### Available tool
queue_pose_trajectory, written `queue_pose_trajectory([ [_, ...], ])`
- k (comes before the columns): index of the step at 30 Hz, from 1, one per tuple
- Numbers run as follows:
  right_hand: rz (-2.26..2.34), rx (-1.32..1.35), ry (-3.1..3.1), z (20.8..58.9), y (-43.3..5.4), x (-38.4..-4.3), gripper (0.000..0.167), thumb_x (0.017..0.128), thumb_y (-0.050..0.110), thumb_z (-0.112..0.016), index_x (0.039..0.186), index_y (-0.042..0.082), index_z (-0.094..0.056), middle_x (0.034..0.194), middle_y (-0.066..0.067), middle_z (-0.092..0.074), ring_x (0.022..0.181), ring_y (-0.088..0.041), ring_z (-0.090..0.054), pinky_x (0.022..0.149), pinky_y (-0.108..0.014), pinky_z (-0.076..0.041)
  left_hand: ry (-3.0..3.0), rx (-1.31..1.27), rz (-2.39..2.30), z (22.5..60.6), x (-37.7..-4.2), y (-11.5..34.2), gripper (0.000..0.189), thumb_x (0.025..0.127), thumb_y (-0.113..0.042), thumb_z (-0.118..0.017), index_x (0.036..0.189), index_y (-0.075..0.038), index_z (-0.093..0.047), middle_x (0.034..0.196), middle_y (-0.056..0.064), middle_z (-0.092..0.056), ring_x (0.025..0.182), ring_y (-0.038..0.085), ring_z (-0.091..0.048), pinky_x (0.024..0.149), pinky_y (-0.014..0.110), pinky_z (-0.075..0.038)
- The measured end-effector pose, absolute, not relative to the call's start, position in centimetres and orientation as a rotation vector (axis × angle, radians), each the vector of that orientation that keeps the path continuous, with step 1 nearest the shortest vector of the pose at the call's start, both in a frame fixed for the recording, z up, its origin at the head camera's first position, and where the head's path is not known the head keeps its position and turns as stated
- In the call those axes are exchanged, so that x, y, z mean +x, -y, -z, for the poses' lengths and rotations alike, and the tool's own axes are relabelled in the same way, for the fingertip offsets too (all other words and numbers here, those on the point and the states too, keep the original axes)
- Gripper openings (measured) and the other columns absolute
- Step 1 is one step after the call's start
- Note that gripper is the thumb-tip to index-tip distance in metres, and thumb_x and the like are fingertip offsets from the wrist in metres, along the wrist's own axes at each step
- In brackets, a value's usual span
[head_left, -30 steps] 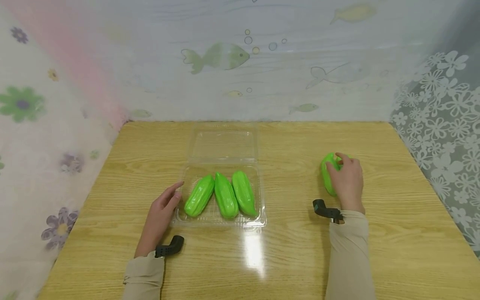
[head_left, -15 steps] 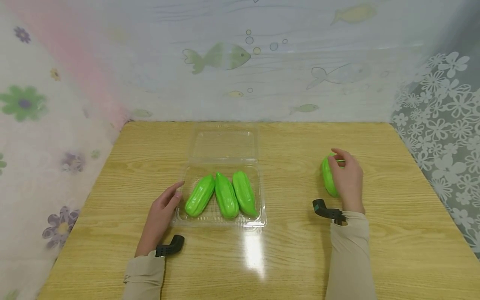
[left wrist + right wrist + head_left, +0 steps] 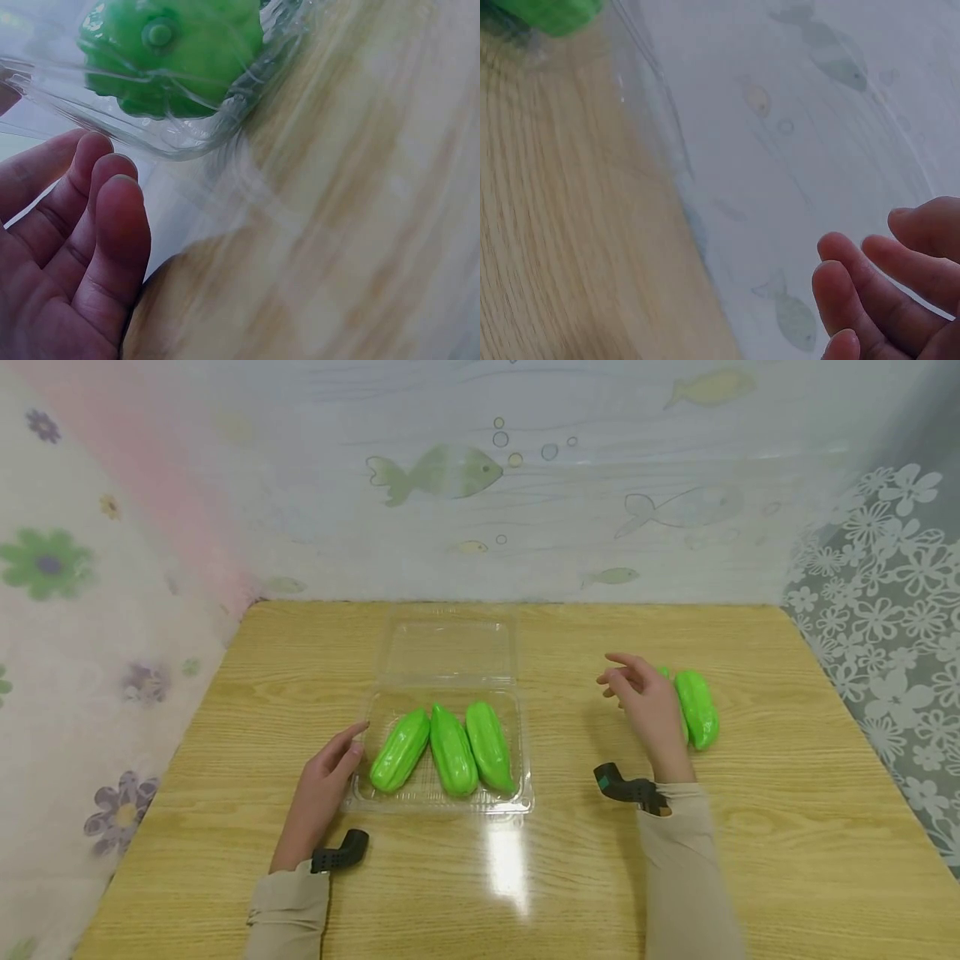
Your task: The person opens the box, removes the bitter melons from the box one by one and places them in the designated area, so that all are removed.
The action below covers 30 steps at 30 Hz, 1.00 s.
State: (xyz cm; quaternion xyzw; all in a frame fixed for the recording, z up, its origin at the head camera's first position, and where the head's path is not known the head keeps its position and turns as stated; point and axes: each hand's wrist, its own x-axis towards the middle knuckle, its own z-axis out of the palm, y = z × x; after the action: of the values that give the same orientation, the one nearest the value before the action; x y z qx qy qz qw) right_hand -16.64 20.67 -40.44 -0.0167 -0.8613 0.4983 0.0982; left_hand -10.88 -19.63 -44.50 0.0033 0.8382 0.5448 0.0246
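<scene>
Three glossy green ridged gourds (image 3: 452,750) lie side by side in a clear plastic clamshell box (image 3: 517,802), its lid (image 3: 450,652) folded back flat. My left hand (image 3: 321,785) rests beside the box's left side, fingertips right at the rim; in the left wrist view, the knobbed end of a gourd (image 3: 161,64) shows through the plastic. My right hand (image 3: 645,702) hovers between the box and two more gourds (image 3: 699,710), fingers loosely bent and holding nothing. One of those two is mostly hidden behind this hand.
The wooden table (image 3: 577,877) runs back to a pale wall sheet (image 3: 555,527) printed with fish. Flowered sheets stand along the left and right sides. A black wrist-camera mount (image 3: 626,787) juts inward from each sleeve.
My right hand has drawn away from the two gourds on the right and moved left with nothing in it, uncovering one of them. My left hand and the box stay put.
</scene>
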Motion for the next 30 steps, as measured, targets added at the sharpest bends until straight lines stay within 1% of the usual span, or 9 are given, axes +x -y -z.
queue_pose_trajectory([
  [4,-1.534,0.037,2.561,40.2,-19.4,-16.5,0.035,0.090,0.039,-0.050,0.121,0.023,-0.054,0.094,-0.002,-0.063,0.079,-0.018,-0.057,0.064,-0.032,-0.045,-2.594,0.003,-1.680,45.3,-10.9,19.9,0.044,0.093,-0.040,-0.043,0.132,-0.019,-0.045,0.115,0.013,-0.051,0.108,0.020,-0.043,0.092,0.042,-0.032],
  [9,-1.505,0.147,2.626,39.8,-17.6,-16.1,0.035,0.091,0.037,-0.049,0.123,0.024,-0.052,0.094,0.000,-0.063,0.080,-0.019,-0.059,0.065,-0.037,-0.045,-2.591,-0.007,-1.681,46.7,-11.2,20.5,0.043,0.091,-0.046,-0.043,0.130,-0.029,-0.045,0.116,0.006,-0.051,0.108,0.016,-0.042,0.092,0.040,-0.032],
  [12,-1.446,0.207,2.690,39.8,-16.5,-15.9,0.035,0.090,0.037,-0.050,0.123,0.024,-0.052,0.096,0.002,-0.061,0.082,-0.019,-0.059,0.066,-0.037,-0.045,-2.604,-0.011,-1.673,47.1,-11.1,20.6,0.044,0.090,-0.049,-0.042,0.130,-0.031,-0.045,0.115,0.005,-0.051,0.107,0.016,-0.043,0.091,0.040,-0.032],
  [17,-1.295,0.344,2.831,40.1,-14.9,-15.5,0.039,0.091,0.036,-0.050,0.126,0.019,-0.050,0.103,0.001,-0.059,0.091,-0.016,-0.057,0.076,-0.035,-0.045,-2.615,-0.030,-1.661,47.3,-10.6,20.4,0.045,0.090,-0.050,-0.041,0.130,-0.031,-0.045,0.114,0.005,-0.051,0.106,0.016,-0.044,0.092,0.041,-0.033],
  [19,-1.223,0.403,2.890,40.2,-14.3,-15.3,0.041,0.091,0.035,-0.050,0.127,0.016,-0.049,0.107,-0.001,-0.058,0.095,-0.018,-0.056,0.079,-0.037,-0.044,-2.612,-0.039,-1.666,47.3,-10.4,20.4,0.045,0.090,-0.050,-0.041,0.130,-0.031,-0.045,0.115,0.004,-0.051,0.107,0.016,-0.044,0.092,0.041,-0.032],
  [24,-1.077,0.457,2.960,40.2,-13.6,-14.8,0.042,0.090,0.034,-0.052,0.128,0.016,-0.048,0.113,-0.003,-0.054,0.096,-0.021,-0.056,0.077,-0.039,-0.044,-2.614,-0.035,-1.676,47.0,-10.0,20.2,0.043,0.090,-0.049,-0.042,0.129,-0.031,-0.046,0.115,0.005,-0.051,0.107,0.016,-0.044,0.093,0.042,-0.032],
  [26,-1.045,0.469,2.951,40.1,-13.4,-14.6,0.042,0.090,0.034,-0.052,0.127,0.015,-0.049,0.113,-0.004,-0.054,0.096,-0.020,-0.056,0.076,-0.039,-0.045,-2.616,-0.037,-1.673,46.4,-9.7,19.9,0.043,0.091,-0.045,-0.042,0.130,-0.027,-0.046,0.114,0.008,-0.052,0.106,0.017,-0.044,0.093,0.042,-0.032],
  [28,-1.033,0.488,2.926,40.1,-13.2,-14.4,0.040,0.090,0.032,-0.053,0.126,0.013,-0.050,0.112,-0.005,-0.055,0.095,-0.019,-0.056,0.075,-0.038,-0.045,-2.616,-0.039,-1.675,46.3,-9.5,19.8,0.043,0.092,-0.045,-0.042,0.130,-0.027,-0.046,0.114,0.008,-0.052,0.107,0.017,-0.044,0.093,0.042,-0.032],
  [30,-1.020,0.502,2.902,40.0,-12.9,-14.2,0.038,0.090,0.030,-0.053,0.124,0.012,-0.052,0.108,-0.004,-0.057,0.091,-0.018,-0.056,0.072,-0.036,-0.045,-2.616,-0.046,-1.672,46.3,-9.3,19.8,0.043,0.092,-0.044,-0.042,0.130,-0.026,-0.046,0.114,0.008,-0.052,0.107,0.017,-0.044,0.093,0.042,-0.032],
])
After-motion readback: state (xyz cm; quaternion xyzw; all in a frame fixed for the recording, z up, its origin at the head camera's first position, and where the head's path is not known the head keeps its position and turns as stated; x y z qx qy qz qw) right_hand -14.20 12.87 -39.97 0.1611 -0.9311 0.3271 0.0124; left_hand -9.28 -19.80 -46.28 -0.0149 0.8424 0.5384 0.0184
